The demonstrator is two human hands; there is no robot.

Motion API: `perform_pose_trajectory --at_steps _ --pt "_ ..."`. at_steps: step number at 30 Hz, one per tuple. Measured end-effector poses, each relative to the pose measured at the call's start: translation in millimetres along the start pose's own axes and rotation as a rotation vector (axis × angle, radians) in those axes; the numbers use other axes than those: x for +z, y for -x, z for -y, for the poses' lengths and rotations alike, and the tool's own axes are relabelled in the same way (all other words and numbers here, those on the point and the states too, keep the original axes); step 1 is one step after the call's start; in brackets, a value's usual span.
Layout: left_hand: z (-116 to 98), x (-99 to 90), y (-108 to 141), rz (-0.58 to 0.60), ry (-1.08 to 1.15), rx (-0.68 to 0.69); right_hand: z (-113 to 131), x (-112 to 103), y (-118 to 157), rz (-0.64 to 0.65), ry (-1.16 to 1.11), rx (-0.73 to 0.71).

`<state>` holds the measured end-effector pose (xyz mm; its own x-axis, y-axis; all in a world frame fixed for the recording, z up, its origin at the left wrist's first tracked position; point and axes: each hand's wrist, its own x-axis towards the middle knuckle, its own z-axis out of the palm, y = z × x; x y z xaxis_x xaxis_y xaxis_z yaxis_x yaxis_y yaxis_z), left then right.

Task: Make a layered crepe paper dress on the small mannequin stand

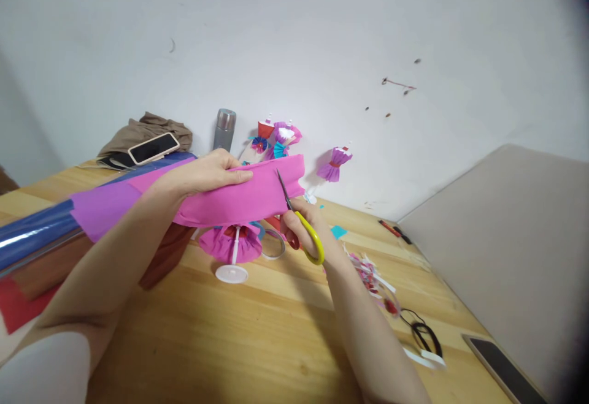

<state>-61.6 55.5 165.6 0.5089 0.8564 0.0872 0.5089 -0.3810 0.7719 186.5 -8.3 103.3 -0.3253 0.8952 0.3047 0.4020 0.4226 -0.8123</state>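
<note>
A folded strip of pink crepe paper [230, 198] is held up over the table, gripped near its upper edge by my left hand [214, 171]. My right hand [306, 223] has its fingers in the yellow and red handles of a pair of scissors [313, 247]. The blades lie against the paper near its right end, pointing up and left. Below the paper stands a small white mannequin stand [232, 273] with a pink ruffled skirt [221, 244], its upper part hidden by the paper.
More dressed mini mannequins [335, 165] stand by the wall, near a grey bottle [225, 129]. A phone [154, 148] rests on brown cloth [138, 131] at left, beside rolled coloured paper [41, 232]. Paper scraps [365, 272], black cords [426, 336] and another phone [501, 367] lie at right.
</note>
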Motion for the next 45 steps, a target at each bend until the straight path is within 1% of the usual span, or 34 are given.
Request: perform_pose_trajectory --at_steps 7,15,24,29,41,43,45 --pt "-5 3.2 0 0.002 -0.055 -0.005 3 0 1 0.030 -0.027 0.062" --pt "-7 5.3 -1 0.066 -0.062 -0.002 4 0 1 0.000 0.019 0.041" --pt "-8 8.2 1 0.052 -0.060 0.004 0 2 -1 -0.026 0.045 0.016" --pt "-7 8.7 -1 0.064 -0.055 0.011 -2 4 -1 -0.037 0.009 0.056" --pt "-10 7.3 -1 0.042 -0.075 -0.014 -3 8 -2 -0.090 -0.131 0.161" --pt "-10 4.5 1 0.013 -0.081 -0.032 0 7 -2 -0.101 -0.142 0.160" --pt "-10 -0.9 5 -0.049 -0.090 -0.043 4 5 0 -0.118 -0.169 0.159"
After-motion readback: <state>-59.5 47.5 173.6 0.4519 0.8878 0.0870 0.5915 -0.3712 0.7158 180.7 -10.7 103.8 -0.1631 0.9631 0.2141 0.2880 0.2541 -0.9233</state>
